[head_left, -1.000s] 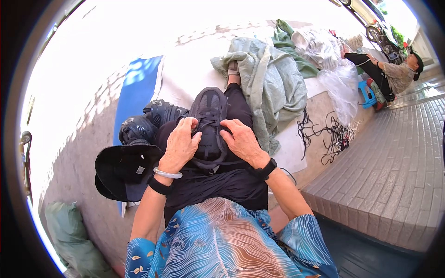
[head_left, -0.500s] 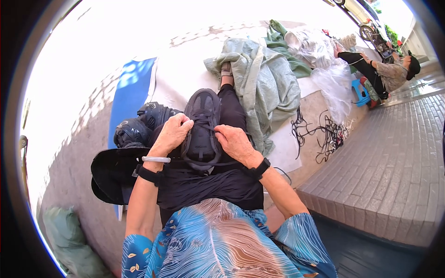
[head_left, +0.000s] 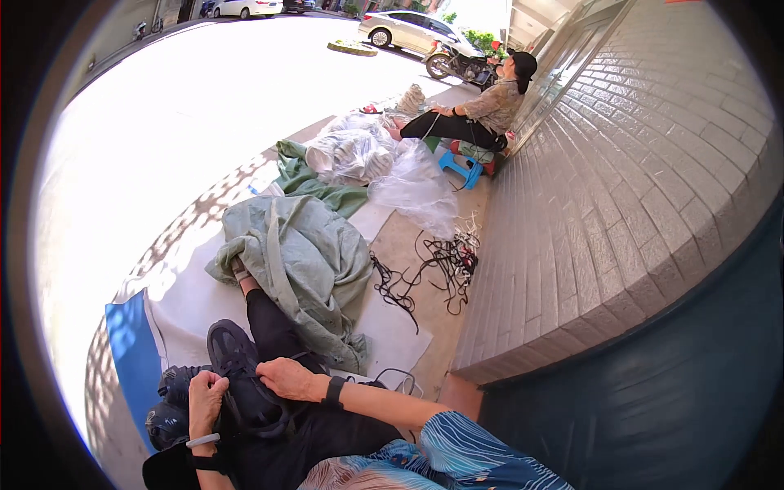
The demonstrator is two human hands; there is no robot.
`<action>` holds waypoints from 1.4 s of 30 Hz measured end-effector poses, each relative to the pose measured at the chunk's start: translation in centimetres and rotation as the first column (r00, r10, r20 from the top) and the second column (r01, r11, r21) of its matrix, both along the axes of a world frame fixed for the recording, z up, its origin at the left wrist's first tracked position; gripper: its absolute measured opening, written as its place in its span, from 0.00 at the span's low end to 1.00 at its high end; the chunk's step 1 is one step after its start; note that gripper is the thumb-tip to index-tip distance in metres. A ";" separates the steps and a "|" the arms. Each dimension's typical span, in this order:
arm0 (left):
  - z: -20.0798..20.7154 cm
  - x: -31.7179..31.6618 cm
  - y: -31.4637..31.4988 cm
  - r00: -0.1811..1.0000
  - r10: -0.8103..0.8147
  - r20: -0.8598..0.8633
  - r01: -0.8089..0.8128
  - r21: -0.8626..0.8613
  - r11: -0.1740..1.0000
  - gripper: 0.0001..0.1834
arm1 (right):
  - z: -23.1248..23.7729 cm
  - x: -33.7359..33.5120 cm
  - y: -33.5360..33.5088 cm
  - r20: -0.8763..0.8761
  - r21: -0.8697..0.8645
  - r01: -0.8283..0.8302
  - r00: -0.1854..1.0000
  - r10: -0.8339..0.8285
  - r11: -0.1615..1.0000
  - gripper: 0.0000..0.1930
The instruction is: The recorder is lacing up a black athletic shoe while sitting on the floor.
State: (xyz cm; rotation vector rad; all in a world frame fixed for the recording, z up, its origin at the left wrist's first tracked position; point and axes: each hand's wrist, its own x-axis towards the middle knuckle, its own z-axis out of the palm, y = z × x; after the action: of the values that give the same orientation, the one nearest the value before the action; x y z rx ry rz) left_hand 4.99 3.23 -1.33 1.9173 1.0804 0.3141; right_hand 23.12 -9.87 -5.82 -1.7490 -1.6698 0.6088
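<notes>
A black lace-up shoe [head_left: 233, 349] rests on my lap, its toe and heel lying lengthwise along my legs. My left hand [head_left: 207, 398] is closed in a pinch at the shoe's left side. On the other side, my right hand [head_left: 286, 378] has its fingers curled in at the lacing, thumb and forefinger together. Thin black shoelace runs between the two hands over the shoe's tongue; its ends are hard to follow against the dark upper. Other black shoes [head_left: 167, 416] sit bunched beside my left hand.
A grey-green cloth [head_left: 298, 253] covers part of the pale ground sheet. Black and white laces [head_left: 449, 269] lie tangled by the brick ledge [head_left: 563, 302]. Farther off are clear plastic bags [head_left: 416, 184], a blue stool [head_left: 461, 167], a seated person [head_left: 490, 106], a motorcycle [head_left: 457, 65] and cars [head_left: 408, 28].
The view has swung up and to the right, bringing the street and cars into sight. Both hands remain at the shoe's lacing, which now appears lower left.
</notes>
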 end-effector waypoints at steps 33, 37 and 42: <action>-1.4 -0.4 0.8 0.976 -0.030 -0.214 0.064 0.155 0.986 0.09 | 0.2 0.0 0.6 -0.070 0.039 0.043 0.997 -0.041 0.998 0.06; -1.1 -0.2 0.6 0.975 -0.033 -0.222 0.077 0.191 0.979 0.10 | 0.1 0.0 0.5 -0.069 0.023 0.049 0.997 -0.048 0.999 0.06; -1.9 -0.3 0.3 0.937 -0.007 -0.349 0.100 0.249 0.963 0.09 | 0.1 0.0 0.6 -0.073 0.027 0.056 0.996 -0.054 0.998 0.06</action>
State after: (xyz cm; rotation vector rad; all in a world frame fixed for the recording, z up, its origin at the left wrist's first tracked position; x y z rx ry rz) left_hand 4.67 3.48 -3.26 2.2970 1.2602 0.0910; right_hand 23.07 -9.28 -5.73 -1.7258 -1.5690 0.6127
